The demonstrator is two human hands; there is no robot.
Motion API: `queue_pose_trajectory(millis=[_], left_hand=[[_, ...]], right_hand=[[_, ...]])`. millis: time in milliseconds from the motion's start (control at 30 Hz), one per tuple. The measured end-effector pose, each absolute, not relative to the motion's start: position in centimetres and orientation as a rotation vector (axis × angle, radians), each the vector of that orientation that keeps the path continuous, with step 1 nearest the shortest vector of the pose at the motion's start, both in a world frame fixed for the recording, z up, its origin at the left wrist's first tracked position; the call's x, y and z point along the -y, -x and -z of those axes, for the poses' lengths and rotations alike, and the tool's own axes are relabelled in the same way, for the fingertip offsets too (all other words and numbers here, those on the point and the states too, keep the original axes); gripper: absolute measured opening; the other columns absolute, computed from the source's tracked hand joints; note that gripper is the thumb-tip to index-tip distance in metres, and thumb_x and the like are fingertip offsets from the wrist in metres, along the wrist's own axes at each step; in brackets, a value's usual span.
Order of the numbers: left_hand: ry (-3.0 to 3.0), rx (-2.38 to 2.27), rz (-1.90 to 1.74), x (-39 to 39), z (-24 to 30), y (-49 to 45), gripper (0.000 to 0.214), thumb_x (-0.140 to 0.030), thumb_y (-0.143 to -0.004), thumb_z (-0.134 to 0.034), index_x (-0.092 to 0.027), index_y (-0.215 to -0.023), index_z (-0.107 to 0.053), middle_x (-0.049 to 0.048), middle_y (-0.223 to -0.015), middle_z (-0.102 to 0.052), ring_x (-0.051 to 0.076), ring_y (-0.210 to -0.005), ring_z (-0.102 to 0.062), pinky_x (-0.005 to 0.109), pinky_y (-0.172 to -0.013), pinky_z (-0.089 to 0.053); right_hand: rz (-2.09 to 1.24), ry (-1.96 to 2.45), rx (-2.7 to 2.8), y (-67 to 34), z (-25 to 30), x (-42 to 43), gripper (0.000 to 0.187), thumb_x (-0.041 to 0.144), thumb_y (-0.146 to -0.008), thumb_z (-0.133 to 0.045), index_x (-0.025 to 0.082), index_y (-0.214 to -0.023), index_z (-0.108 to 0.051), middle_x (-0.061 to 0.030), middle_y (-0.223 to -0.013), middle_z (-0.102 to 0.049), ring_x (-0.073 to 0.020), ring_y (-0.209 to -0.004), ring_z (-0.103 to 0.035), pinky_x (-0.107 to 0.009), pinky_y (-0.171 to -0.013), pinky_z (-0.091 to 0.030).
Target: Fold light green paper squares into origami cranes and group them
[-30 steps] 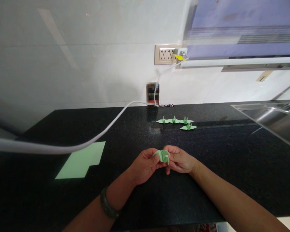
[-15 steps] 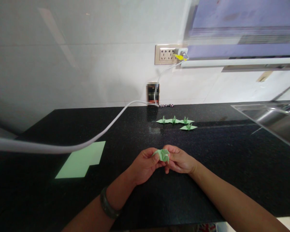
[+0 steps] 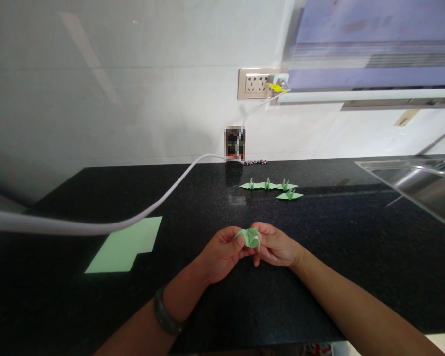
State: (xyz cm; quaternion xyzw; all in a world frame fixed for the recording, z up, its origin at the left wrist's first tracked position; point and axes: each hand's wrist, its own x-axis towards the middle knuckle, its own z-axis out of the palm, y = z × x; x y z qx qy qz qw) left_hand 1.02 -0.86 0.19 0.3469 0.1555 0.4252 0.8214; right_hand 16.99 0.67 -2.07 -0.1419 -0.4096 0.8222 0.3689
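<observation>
Between my two hands, above the near part of the black countertop (image 3: 193, 207), is a partly folded piece of light green paper (image 3: 249, 238). My left hand (image 3: 224, 253) pinches its left side, with the thumb on top. At its right edge my right hand (image 3: 276, 244) grips it between thumb and fingers. The fingertips under the paper are partly hidden. Beyond the hands stand several green paper cranes (image 3: 267, 185); most form a row, and one crane (image 3: 289, 196) sits just in front at the right end.
Flat green paper sheets (image 3: 124, 247) lie on the left. A thick white cable (image 3: 170, 190) arcs over them toward a blurred-out phone-like object (image 3: 235, 143) against the wall. A metal sink (image 3: 430, 183) is set in at the right. Above is a wall socket (image 3: 257, 84) with a plug.
</observation>
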Motion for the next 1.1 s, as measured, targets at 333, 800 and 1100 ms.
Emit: queue_pose_trajectory(millis=[333, 800, 1100], left_hand=[[-0.746, -0.337, -0.901, 0.8, -0.18, -1.11, 0.009, -0.022, -0.073, -0.059, -0.013, -0.076, -0.059, 0.0044, -0.075, -0.062, 0.018, -0.071, -0.058, 0.036, -0.061, -0.048], [-0.732, -0.359, -0.898, 0.88, -0.41, -1.04, 0.009, -0.023, -0.072, -0.06, -0.014, -0.076, -0.06, 0.0038, -0.075, -0.063, 0.016, -0.07, -0.058, 0.035, -0.062, -0.048], [-0.745, -0.329, -0.897, 0.94, -0.49, -1.07, 0.009, -0.023, -0.073, -0.059, -0.014, -0.076, -0.061, 0.003, -0.073, -0.062, 0.016, -0.068, -0.057, 0.034, -0.061, -0.048]], right_hand=[[-2.105, 0.375, 1.038, -16.92, 2.17, -0.73, 0.016, 0.03, -0.077, -0.056, 0.017, -0.081, -0.05, 0.0088, -0.048, -0.047, -0.0017, -0.036, -0.042, -0.023, -0.049, -0.053], [-2.102, 0.437, 1.015, -16.93, 2.13, -0.69, 0.02, 0.033, -0.074, -0.06, 0.017, -0.079, -0.049, 0.0068, -0.052, -0.052, -0.0042, -0.042, -0.05, -0.023, -0.047, -0.053], [-2.103, 0.391, 1.025, -16.77, 1.84, -0.6, 0.019, 0.033, -0.076, -0.057, 0.017, -0.079, -0.048, 0.0082, -0.05, -0.051, -0.0021, -0.038, -0.046, -0.022, -0.048, -0.053]])
